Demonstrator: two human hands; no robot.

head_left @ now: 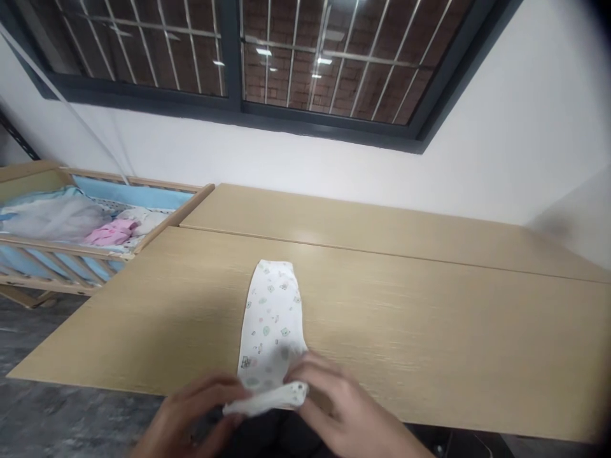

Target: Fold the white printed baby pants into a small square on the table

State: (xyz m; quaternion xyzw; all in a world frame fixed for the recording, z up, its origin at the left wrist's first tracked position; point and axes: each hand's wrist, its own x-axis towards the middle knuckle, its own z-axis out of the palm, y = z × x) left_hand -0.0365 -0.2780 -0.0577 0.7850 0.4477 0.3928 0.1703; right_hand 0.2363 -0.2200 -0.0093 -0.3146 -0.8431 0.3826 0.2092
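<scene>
A pair of white baby pants (272,312), printed with small green and grey animal figures, lies folded into a long narrow strip on the wooden table. Its tapered end points away from me, toward the wall. The near end is lifted and bent up at the table's front edge. My left hand (195,407) pinches the left corner of that raised end between thumb and fingers. At the right corner, my right hand (334,397) is closed on the fabric, its fingers curled over the edge and slightly blurred.
The light wooden table (429,331) reaches far to the right, with a seam near its back. On the left stands a wooden crib (157,232) holding a pink cloth (112,232) and white netting (62,216). A barred window (329,60) is above.
</scene>
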